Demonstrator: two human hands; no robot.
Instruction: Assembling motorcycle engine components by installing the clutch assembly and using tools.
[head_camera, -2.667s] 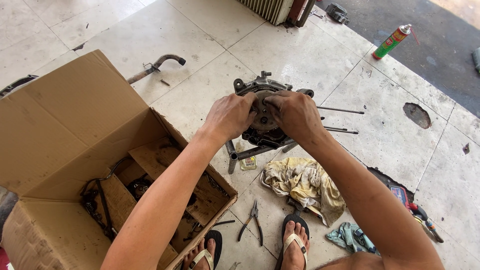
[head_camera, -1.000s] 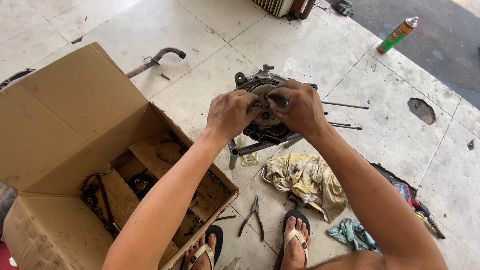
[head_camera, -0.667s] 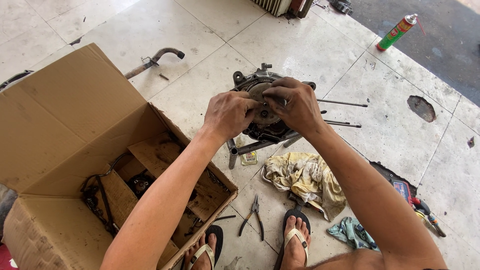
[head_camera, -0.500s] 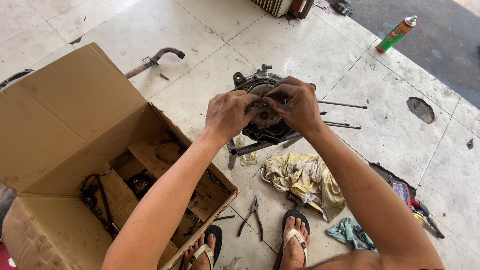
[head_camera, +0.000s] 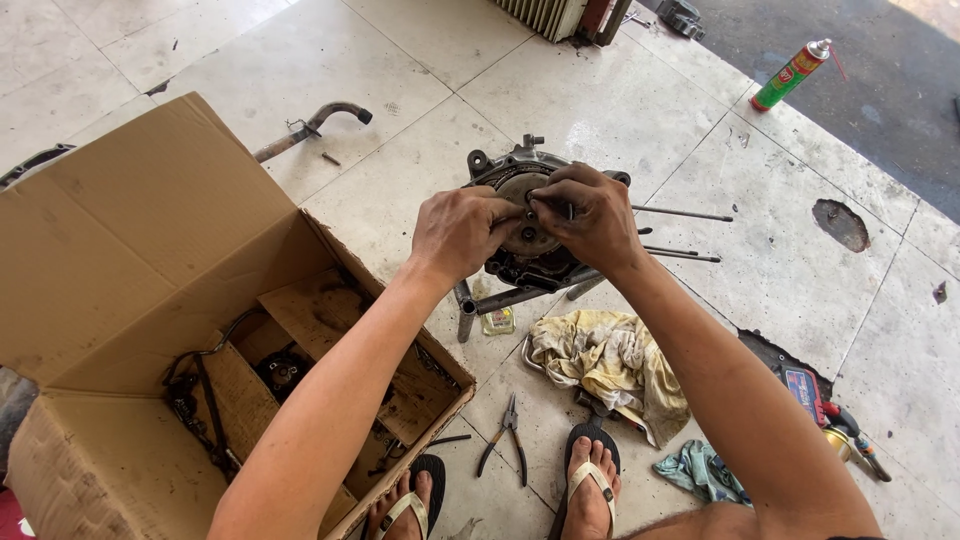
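Observation:
A dark, greasy engine case (head_camera: 520, 180) lies on the tiled floor in front of me. Both my hands rest on top of it. My left hand (head_camera: 462, 232) grips the left side of its round metal cover, fingers curled over the rim. My right hand (head_camera: 588, 215) pinches a small dark part at the cover's centre, with a thin tool or pin showing between the fingers. The lower part of the case is hidden under my hands.
An open cardboard box (head_camera: 150, 300) with cables and parts stands at my left. Pliers (head_camera: 508, 436), a yellow rag (head_camera: 605, 365), a teal cloth (head_camera: 700, 470), long studs (head_camera: 680, 214), a bent pipe (head_camera: 310, 125) and a green spray can (head_camera: 790, 75) lie around. My sandalled feet are at the bottom.
My right hand has shifted from gripping the case's right side to pinching at the cover's centre. My left hand stayed on the left rim. The case has barely moved.

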